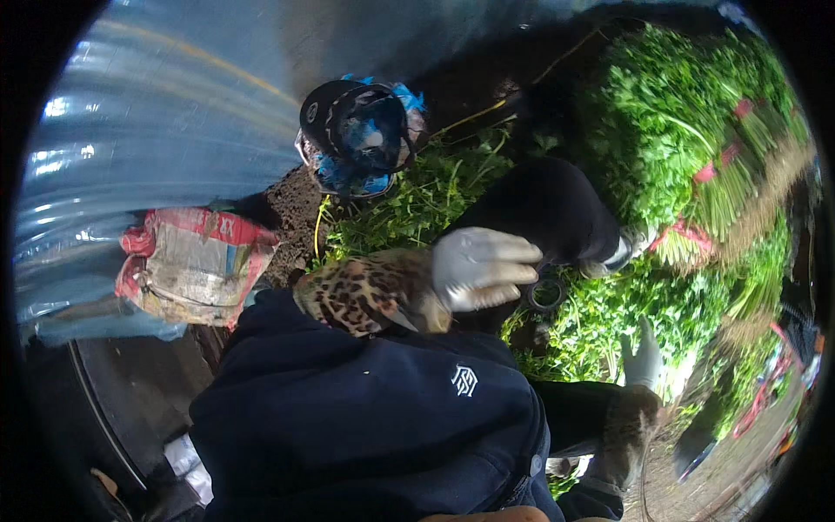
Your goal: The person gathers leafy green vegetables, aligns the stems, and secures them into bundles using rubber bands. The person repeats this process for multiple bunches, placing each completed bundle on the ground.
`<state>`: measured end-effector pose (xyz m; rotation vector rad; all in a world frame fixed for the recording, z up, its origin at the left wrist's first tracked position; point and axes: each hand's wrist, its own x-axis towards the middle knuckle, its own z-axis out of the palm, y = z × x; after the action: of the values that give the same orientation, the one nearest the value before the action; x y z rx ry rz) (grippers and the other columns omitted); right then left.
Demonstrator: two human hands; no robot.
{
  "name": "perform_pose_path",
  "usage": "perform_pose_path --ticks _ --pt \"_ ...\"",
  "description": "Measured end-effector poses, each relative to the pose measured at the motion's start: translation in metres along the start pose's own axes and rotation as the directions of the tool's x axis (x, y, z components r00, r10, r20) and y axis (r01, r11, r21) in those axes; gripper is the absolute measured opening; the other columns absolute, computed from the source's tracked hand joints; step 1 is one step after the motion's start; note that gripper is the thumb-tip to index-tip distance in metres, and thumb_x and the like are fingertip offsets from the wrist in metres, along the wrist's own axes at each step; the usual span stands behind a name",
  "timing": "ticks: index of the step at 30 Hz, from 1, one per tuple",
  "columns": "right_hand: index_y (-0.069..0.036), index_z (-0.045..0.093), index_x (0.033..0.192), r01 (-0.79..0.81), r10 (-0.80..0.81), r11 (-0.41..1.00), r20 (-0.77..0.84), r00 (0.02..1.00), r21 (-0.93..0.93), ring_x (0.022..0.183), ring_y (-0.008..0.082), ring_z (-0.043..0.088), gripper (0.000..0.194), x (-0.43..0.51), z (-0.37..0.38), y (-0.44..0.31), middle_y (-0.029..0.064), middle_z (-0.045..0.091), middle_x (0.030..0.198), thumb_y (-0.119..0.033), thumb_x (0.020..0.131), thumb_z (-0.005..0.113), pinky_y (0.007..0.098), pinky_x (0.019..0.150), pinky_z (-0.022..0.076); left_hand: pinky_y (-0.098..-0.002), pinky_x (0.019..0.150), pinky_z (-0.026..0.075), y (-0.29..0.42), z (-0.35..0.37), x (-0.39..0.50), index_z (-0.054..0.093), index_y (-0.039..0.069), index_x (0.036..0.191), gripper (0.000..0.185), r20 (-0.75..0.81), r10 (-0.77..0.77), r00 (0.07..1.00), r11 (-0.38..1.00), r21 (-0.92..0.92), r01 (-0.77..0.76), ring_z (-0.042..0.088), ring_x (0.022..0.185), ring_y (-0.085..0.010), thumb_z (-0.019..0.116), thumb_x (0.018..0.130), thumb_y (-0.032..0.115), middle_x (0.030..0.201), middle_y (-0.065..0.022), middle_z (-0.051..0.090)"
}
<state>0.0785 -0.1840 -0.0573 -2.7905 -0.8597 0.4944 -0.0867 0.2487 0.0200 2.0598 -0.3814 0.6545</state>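
My left hand point(486, 271), in a whitish glove below a leopard-print sleeve, is blurred beside my dark trouser knee point(541, 196). Its fingers are stretched out, and nothing shows in them. Just past the fingertips is a black ring-shaped object point(546, 293). Among loose leafy greens point(587, 326) at the right, my right hand point(642, 362) has its gloved thumb and fingers apart. Whether it touches the stems is hard to tell. Beyond lie bunches of celery-like greens point(672, 143), roots on, tied with red bands point(721, 163).
Clear plastic sheeting point(150, 143) spans the upper left. A red-and-white sack point(196, 267) lies by dark soil point(290, 215). A black item point(365, 127) sits on a blue-and-white bag point(355, 186). My shoe point(616, 254) stands against the greens; pink ties point(757, 411) lie at lower right.
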Motion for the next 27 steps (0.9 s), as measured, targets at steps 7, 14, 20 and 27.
perform_pose_path --ticks 7,14,20,27 --pt "-0.004 0.059 0.128 0.362 -0.299 0.911 -0.291 0.909 0.196 0.100 0.0242 0.070 0.045 0.093 -0.055 -0.163 0.0145 0.067 0.122 -0.009 0.086 0.071 0.0332 0.085 0.0566 -0.0377 0.109 0.042 -0.084 -0.152 -0.113 0.054 -0.001 0.128 0.037 -0.725 -0.673 0.146 0.638 -0.470 0.610 0.054 0.124 -0.0247 0.063 0.094 0.013 0.130 -0.0152 0.057" --pt "-0.007 0.071 0.108 0.549 -0.480 0.575 -0.294 0.827 0.607 0.087 0.0215 0.072 0.025 0.179 -0.081 -0.411 0.0115 0.073 0.095 -0.010 0.083 0.074 0.0297 0.077 0.0551 -0.0387 0.091 0.053 -0.119 -0.226 -0.195 0.046 0.000 0.138 0.060 -0.501 -0.843 -0.198 0.291 -0.733 0.615 0.055 0.121 -0.0251 0.071 0.091 0.026 0.140 -0.0153 0.050" --pt "0.000 0.040 0.143 0.290 -0.568 0.569 0.112 0.815 0.769 0.126 0.0310 0.053 0.093 0.229 0.077 -0.523 0.0223 0.054 0.135 -0.037 0.070 0.085 0.0363 0.104 0.0427 -0.0422 0.112 0.036 -0.187 -0.228 -0.209 0.035 0.006 0.149 0.087 -0.440 -0.892 0.101 0.149 -0.076 0.986 0.038 0.138 -0.0361 0.072 0.083 0.048 0.150 -0.0211 0.039" --pt "-0.001 0.010 0.154 0.110 -0.474 0.550 0.201 0.858 0.828 0.136 0.0286 0.041 0.129 0.257 0.148 -0.507 0.0190 0.036 0.151 -0.034 0.061 0.094 0.0368 0.109 0.0392 -0.0397 0.099 0.047 -0.174 -0.156 -0.139 0.024 0.001 0.152 0.104 -0.220 -0.964 -0.152 0.146 -0.909 0.391 0.055 0.122 -0.0257 0.086 0.072 0.025 0.134 -0.0195 0.055"
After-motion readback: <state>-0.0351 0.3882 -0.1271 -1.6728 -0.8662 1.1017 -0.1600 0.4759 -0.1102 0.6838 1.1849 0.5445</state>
